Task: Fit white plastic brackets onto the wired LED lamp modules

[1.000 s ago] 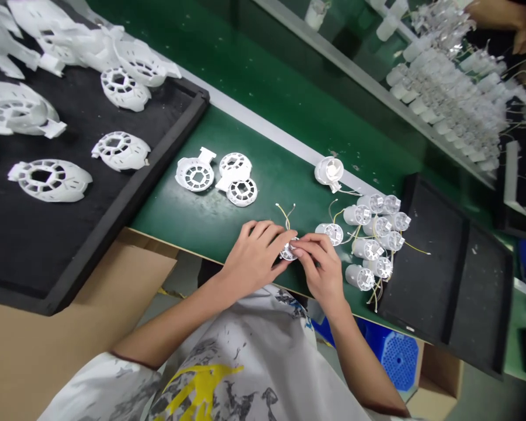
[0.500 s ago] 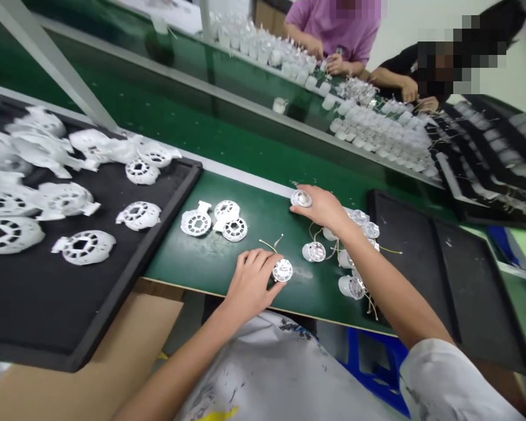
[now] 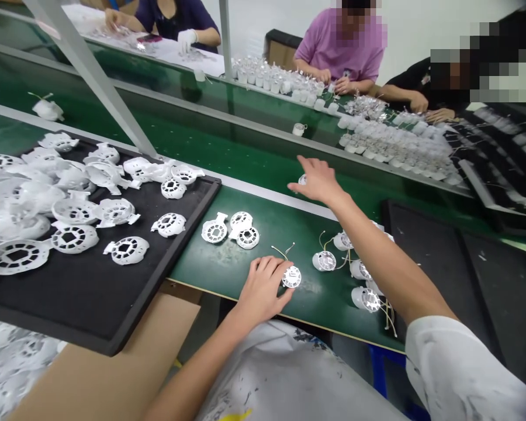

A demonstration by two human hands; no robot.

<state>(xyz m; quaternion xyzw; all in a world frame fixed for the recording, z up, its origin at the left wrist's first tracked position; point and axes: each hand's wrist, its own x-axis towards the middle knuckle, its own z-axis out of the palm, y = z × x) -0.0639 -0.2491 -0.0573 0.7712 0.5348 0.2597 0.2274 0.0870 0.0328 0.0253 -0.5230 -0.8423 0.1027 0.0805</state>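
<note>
Fingers on the person's left hand point(image 3: 263, 289) lie close together on the green bench point(image 3: 228, 269). Their tips touch a little round piece point(image 3: 291, 276) with thin wires. I cannot tell if they pinch it or only rest on it. The right hand point(image 3: 318, 180) is stretched far out over the green belt point(image 3: 245, 158), with its fingers spread and loose. A small white piece point(image 3: 302, 179) peeks out right beside its thumb. I cannot tell if they touch.

So how much is done? A few little white cups point(image 3: 363, 298) with wires sit near the left fingertips, on the thumb side. They are bunched beside a dark tray point(image 3: 464, 263). Three white covers point(image 3: 232, 228) lie just beyond the left fingers. Further off on the pinky side, a black tray point(image 3: 127, 316) is piled with many more white shells point(image 3: 70, 237). To me that looks like lots left to do. Across the belt, well past the right fingertips, other people point(image 3: 342, 52) work by long rows of cups point(image 3: 390, 146).
</note>
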